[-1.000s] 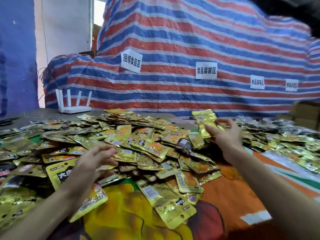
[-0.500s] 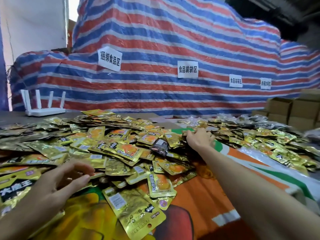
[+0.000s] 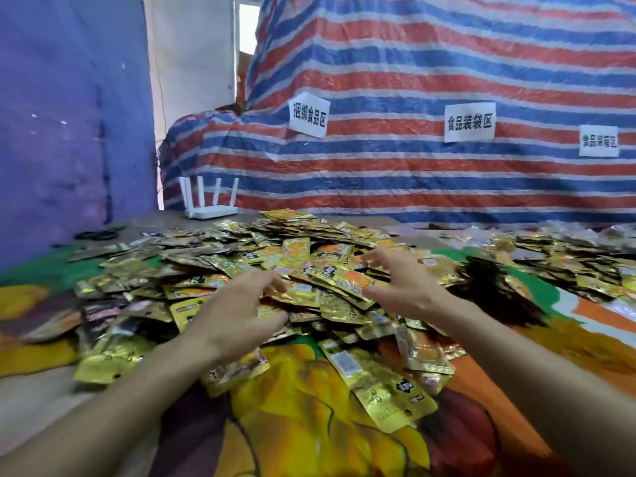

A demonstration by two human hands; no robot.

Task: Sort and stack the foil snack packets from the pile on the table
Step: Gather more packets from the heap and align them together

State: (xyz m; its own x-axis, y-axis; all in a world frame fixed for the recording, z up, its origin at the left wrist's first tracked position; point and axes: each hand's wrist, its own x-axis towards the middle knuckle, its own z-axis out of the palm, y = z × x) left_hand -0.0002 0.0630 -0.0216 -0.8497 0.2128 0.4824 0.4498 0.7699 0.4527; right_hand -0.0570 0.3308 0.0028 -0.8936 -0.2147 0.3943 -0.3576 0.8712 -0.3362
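Here the left hand (image 3: 237, 315) and right hand (image 3: 407, 287) hover, fingers (image 3: 258, 282) spread and empty, over the foil snack packets (image 3: 320, 270) heaped on the table (image 3: 303, 425). Best gather matching faces, squaring edges.

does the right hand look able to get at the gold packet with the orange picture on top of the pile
Probably yes: the right hand is open just beside that packet, which lies on top with nothing covering it.
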